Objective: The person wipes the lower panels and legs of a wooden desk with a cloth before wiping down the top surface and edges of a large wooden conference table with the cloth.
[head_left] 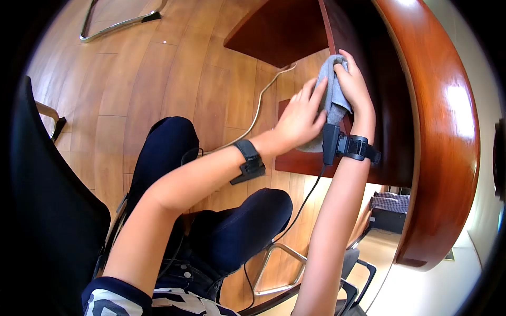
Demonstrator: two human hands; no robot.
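A grey cloth (329, 95) is folded over the edge of an upright dark-red wooden panel (328, 26) under the desk. My right hand (354, 87) is closed round the cloth from the right, thumb and fingers pressing it against the panel. On the other side my left hand (301, 118) has its fingers spread, with the fingertips at the cloth's left face; whether they touch it is hard to tell. Black straps with small devices sit on both wrists, and the right wrist device (331, 142) partly hides the cloth's lower end.
The curved, glossy desk top (437, 116) runs down the right. A pale cable (258, 105) crosses the wooden floor (116, 95), and a black cable (300, 210) hangs from the right wrist device. A black chair (52, 210) stands at left; metal chair legs (116, 26) show at upper left.
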